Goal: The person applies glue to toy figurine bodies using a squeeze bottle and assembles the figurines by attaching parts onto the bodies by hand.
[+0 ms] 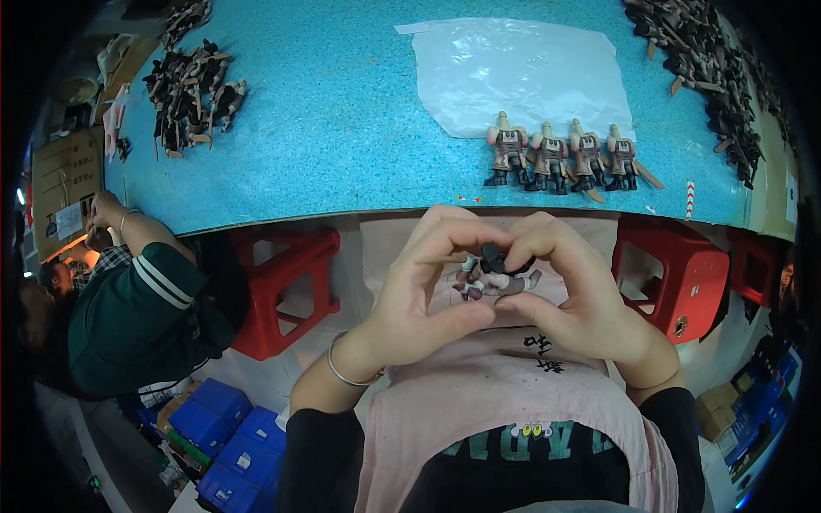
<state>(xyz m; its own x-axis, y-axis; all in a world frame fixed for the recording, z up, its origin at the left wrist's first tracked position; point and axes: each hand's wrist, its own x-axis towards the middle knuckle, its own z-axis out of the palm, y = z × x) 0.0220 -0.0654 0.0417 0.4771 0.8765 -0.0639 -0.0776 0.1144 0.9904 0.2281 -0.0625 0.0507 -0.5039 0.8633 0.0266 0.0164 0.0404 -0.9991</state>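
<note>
Between my two hands, just in front of the table edge, is a small toy figure (492, 278) with black, brown and beige parts, lying sideways. My left hand (419, 286) curls around its left end, thumb below and fingers above. Fingers and thumb of my right hand (569, 278) pinch the right part of it, near a black piece. Parts of the figure are hidden behind the fingers. Beyond my hands, a row of several similar figures (547, 158) with black boots lies on the blue table (325, 145), partly over a clear plastic bag (522, 73).
Heaps of dark figures lie at the table's left (192, 98) and far right. A red stool (286, 291) is left of me, another red stool (671, 278) right. A co-worker in a green sleeve (137, 316) sits at left. Blue boxes (244, 453) stand on the lower left.
</note>
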